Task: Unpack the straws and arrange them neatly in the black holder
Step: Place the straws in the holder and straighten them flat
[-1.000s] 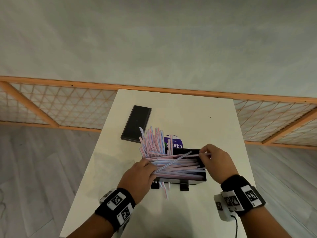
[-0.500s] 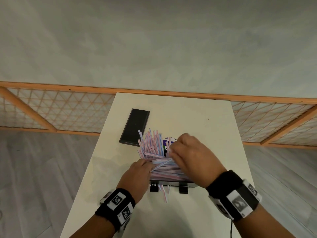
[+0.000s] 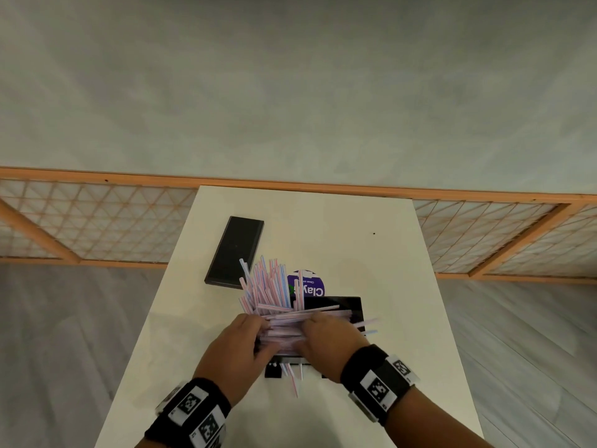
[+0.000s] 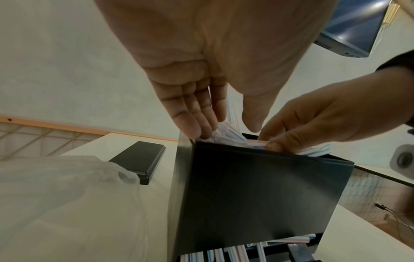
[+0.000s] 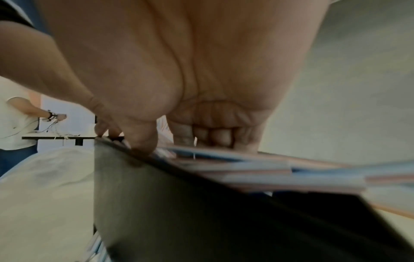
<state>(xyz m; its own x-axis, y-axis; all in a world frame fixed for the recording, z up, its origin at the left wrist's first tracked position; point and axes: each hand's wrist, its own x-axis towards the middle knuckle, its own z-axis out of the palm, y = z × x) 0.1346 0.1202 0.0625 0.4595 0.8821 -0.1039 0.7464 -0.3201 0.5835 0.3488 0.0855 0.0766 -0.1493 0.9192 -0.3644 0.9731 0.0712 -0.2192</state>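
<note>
A black holder [image 3: 350,304] stands at mid-table with pink and blue striped straws [image 3: 292,320] lying crosswise in it; some stick out past its right end. My left hand [image 3: 261,331] presses straight fingers [image 4: 197,129] against the straws' left ends at the holder's [image 4: 257,191] left edge. My right hand [image 3: 307,331] is over the middle of the pile, its fingers [image 5: 212,134] curled round a bunch of straws [image 5: 268,168]. More straws [image 3: 265,286] stand fanned just behind the holder, by a purple-labelled pack [image 3: 308,286]. A few straws [image 3: 293,378] poke out of the bottom slot.
A flat black lid [image 3: 234,250] lies at the back left of the white table [image 3: 371,253]. Crumpled clear plastic wrap [image 4: 67,186] lies left of the holder. A wooden lattice rail [image 3: 97,221] runs behind the table. Another person [image 5: 13,124] stands far off.
My right hand left the holder's right end, swung over to the standing straws behind, then came down on the middle of the pile. The left hand stayed at the left end.
</note>
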